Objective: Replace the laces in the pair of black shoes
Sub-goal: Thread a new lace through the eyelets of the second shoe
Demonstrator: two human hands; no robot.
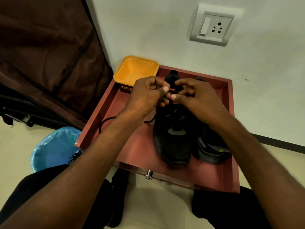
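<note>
We see both hands meet over the upper eyelets of the left black shoe (173, 138), which stands toes toward us in a red tray (137, 151); the left hand (146, 95) is curled, thumb and fingers pinching a black lace (105, 122) near the tongue; the right hand (196, 96) pinches at the same spot, where a small orange bit shows between the thumbs, though we cannot tell whether it is lace tip or shoe trim; the lace trails from under the left wrist across the tray's left wall and hangs over its edge; the second shoe (211, 149) sits just beside the first, touching it, partly hidden by the right forearm. A yellow tub (135, 70) stands at the tray's far left corner, near the hands but apart from them; bare tray floor lies open left of the shoes and in front of their toes; the tray's far edge sits against a white wall bearing a socket plate (212, 25). A blue-lined bin (54, 147) stands on the floor to the left, with what looks like another dark lace at its rim, too blurred to confirm; the eyelets themselves are hidden by the fingers.
</note>
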